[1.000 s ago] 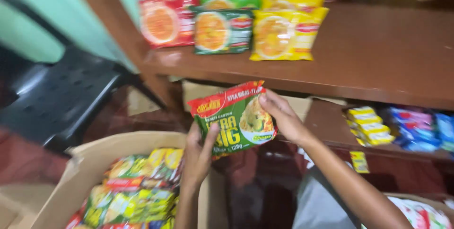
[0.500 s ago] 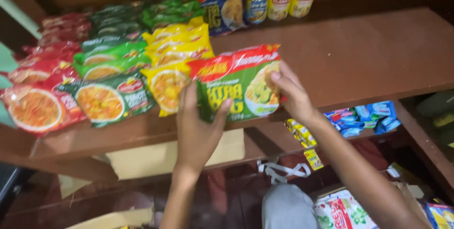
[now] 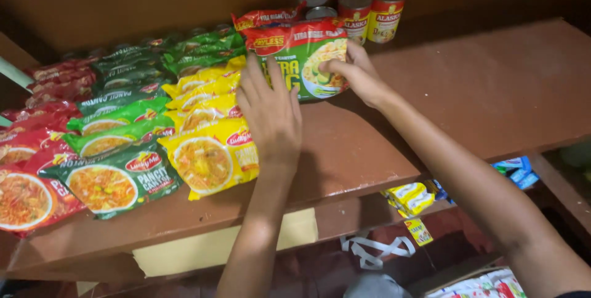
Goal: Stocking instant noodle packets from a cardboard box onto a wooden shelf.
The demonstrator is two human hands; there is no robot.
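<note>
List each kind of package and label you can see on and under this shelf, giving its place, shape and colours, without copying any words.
Green and red noodle packet: flat pouch at the shelf's back, held by both hands.
Yellow packets: overlapping row, middle.
Green packets: row further left.
Red packets: left edge.
Cans: round, red and yellow labels, back.
Small yellow packs: lower shelf.

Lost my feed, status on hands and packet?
Both hands, left hand and right hand, on green noodle packet, upright on shelf. Cans behind, yellow packets beside.
</note>
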